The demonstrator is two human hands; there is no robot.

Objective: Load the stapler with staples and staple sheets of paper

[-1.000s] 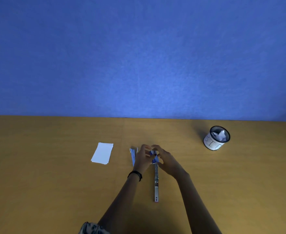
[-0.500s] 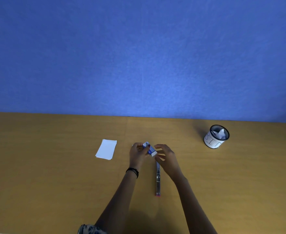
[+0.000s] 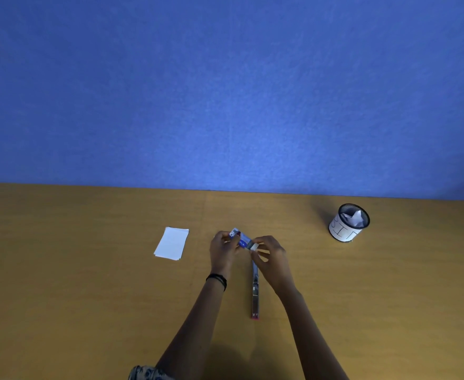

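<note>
Left hand [image 3: 223, 249] grips far end of blue-white box [image 3: 241, 238], fingers curled round it. Right hand [image 3: 270, 255] pinches near end of box. Box tilted, held over table [image 3: 88, 297]. Stapler [image 3: 255, 293] lies opened flat on table, far end hidden under right hand. Paper [image 3: 171, 243] stack left, apart from hands. Cup [image 3: 347, 229] far right, crumpled white scrap inside. Band [image 3: 217, 279] on left wrist.

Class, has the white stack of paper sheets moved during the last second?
No. The white stack of paper sheets lies just as far left of the long metal stapler as before, untouched.
</note>
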